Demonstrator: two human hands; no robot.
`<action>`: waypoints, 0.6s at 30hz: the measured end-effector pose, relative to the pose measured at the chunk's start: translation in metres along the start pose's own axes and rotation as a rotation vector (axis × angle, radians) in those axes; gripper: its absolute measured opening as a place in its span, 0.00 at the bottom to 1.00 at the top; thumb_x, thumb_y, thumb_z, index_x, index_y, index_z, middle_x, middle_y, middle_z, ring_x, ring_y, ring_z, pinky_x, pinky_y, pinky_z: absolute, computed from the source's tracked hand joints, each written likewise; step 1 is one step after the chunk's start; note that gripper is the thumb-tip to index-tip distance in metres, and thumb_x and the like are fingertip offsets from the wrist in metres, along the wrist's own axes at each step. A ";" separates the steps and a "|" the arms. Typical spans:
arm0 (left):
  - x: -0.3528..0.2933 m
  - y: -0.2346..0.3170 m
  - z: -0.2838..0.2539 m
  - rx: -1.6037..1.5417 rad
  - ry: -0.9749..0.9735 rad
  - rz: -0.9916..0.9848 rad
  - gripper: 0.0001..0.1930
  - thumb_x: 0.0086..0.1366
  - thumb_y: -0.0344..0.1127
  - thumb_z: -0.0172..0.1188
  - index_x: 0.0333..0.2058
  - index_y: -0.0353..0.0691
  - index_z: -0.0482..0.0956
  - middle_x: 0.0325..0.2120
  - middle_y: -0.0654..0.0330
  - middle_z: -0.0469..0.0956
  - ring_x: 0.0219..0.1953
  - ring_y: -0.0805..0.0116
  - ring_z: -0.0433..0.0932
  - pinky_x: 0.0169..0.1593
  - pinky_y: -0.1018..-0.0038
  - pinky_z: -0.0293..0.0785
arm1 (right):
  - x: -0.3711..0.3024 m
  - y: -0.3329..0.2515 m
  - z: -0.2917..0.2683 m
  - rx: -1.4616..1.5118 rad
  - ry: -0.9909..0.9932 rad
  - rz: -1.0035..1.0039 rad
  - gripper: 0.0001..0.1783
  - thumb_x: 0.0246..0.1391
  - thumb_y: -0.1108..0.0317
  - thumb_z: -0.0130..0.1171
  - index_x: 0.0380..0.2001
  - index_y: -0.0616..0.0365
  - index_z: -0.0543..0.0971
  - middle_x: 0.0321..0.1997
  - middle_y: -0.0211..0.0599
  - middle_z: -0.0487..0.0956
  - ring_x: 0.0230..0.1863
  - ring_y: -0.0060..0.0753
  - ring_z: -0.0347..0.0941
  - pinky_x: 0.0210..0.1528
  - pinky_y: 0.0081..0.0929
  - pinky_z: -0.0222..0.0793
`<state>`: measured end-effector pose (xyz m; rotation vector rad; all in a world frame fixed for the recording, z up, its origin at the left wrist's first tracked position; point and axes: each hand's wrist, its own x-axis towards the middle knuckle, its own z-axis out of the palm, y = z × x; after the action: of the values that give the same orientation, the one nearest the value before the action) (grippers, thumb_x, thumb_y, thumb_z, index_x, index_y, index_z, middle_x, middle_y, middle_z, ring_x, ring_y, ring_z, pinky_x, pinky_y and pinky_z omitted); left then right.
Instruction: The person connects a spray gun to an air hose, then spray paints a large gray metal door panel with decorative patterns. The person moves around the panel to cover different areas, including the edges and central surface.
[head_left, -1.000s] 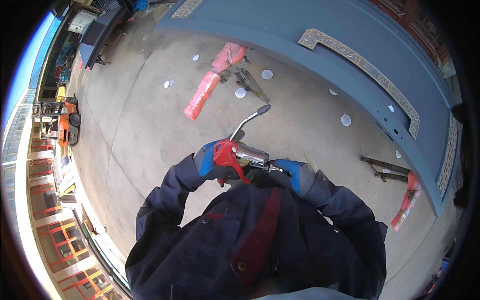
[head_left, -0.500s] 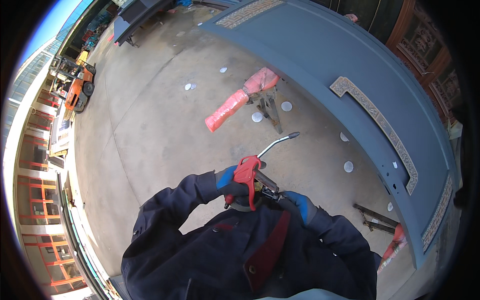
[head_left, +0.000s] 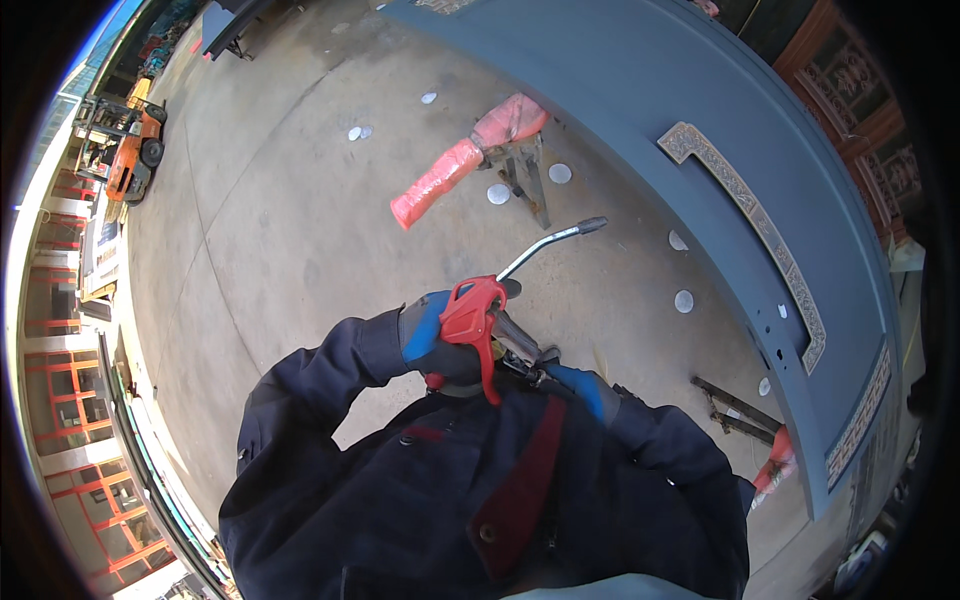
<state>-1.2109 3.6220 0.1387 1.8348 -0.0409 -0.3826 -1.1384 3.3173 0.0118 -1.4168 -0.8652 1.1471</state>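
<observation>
The air blow gun (head_left: 500,300), red-handled with a bent metal nozzle, sits close to the person's chest, nozzle aimed up toward the blue door panel (head_left: 700,130); the left hand (head_left: 440,340) clenches the handle; the right hand (head_left: 580,385) grips the hose fitting below; no spray or dust shows, so work on the panel appears not yet begun; a red-wrapped trestle (head_left: 470,160) stands beyond on the concrete floor (head_left: 280,220).

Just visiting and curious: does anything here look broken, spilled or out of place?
Nothing looks broken or spilled. Both gloved hands, left hand and right hand, grip a red-handled spray gun. White round spots dot the concrete floor beside the blue-grey door panel.
</observation>
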 end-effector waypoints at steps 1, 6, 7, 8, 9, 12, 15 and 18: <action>0.000 0.001 -0.003 -0.009 -0.017 -0.015 0.40 0.55 0.37 0.72 0.66 0.38 0.66 0.39 0.61 0.76 0.41 0.72 0.76 0.46 0.69 0.77 | 0.004 0.014 0.005 0.059 0.016 0.034 0.24 0.73 0.61 0.50 0.63 0.65 0.73 0.51 0.43 0.85 0.47 0.41 0.84 0.55 0.32 0.77; 0.004 0.006 -0.027 0.060 -0.026 -0.049 0.43 0.54 0.36 0.73 0.68 0.38 0.64 0.40 0.61 0.76 0.40 0.72 0.76 0.46 0.69 0.78 | 0.040 0.098 0.029 0.608 -0.054 0.227 0.25 0.71 0.58 0.55 0.63 0.62 0.76 0.52 0.32 0.82 0.49 0.24 0.78 0.55 0.25 0.74; 0.005 0.006 -0.031 0.133 -0.026 -0.014 0.43 0.54 0.36 0.73 0.67 0.37 0.65 0.40 0.60 0.77 0.40 0.71 0.76 0.46 0.69 0.78 | 0.044 0.114 0.034 0.735 -0.060 0.351 0.25 0.70 0.56 0.58 0.62 0.60 0.77 0.51 0.31 0.82 0.49 0.22 0.77 0.53 0.24 0.74; 0.006 0.004 -0.036 0.028 -0.068 -0.237 0.47 0.51 0.37 0.77 0.67 0.32 0.64 0.55 0.49 0.75 0.55 0.60 0.76 0.61 0.65 0.73 | 0.048 0.129 0.040 0.732 -0.108 0.364 0.25 0.69 0.53 0.61 0.61 0.58 0.78 0.50 0.29 0.81 0.48 0.19 0.76 0.51 0.24 0.74; 0.009 0.001 -0.039 0.007 -0.098 -0.247 0.47 0.51 0.37 0.77 0.68 0.32 0.63 0.55 0.50 0.75 0.54 0.60 0.77 0.60 0.64 0.74 | 0.054 0.142 0.045 0.616 -0.166 0.429 0.24 0.68 0.52 0.61 0.59 0.57 0.80 0.49 0.30 0.81 0.48 0.19 0.76 0.50 0.23 0.74; 0.012 -0.009 -0.045 0.090 -0.109 -0.249 0.49 0.49 0.36 0.79 0.67 0.33 0.63 0.54 0.51 0.75 0.53 0.61 0.77 0.59 0.64 0.75 | 0.069 0.165 0.067 0.673 -0.143 0.278 0.20 0.70 0.51 0.59 0.52 0.56 0.79 0.43 0.30 0.79 0.42 0.21 0.75 0.46 0.23 0.73; 0.015 -0.018 -0.048 0.078 -0.114 -0.273 0.50 0.47 0.35 0.80 0.67 0.33 0.62 0.52 0.52 0.75 0.52 0.62 0.77 0.58 0.64 0.76 | 0.082 0.176 0.083 0.694 -0.149 0.143 0.18 0.71 0.51 0.56 0.48 0.56 0.78 0.40 0.31 0.78 0.38 0.23 0.74 0.43 0.25 0.72; 0.017 -0.022 -0.053 0.045 -0.116 -0.266 0.52 0.45 0.34 0.81 0.68 0.33 0.61 0.51 0.54 0.76 0.50 0.62 0.78 0.56 0.65 0.76 | 0.098 0.186 0.093 0.641 -0.182 0.081 0.18 0.72 0.54 0.55 0.51 0.58 0.77 0.41 0.32 0.79 0.39 0.24 0.75 0.45 0.27 0.73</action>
<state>-1.1838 3.6740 0.1271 1.8656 0.1174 -0.6792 -1.2162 3.4051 -0.1858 -0.8324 -0.4910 1.4668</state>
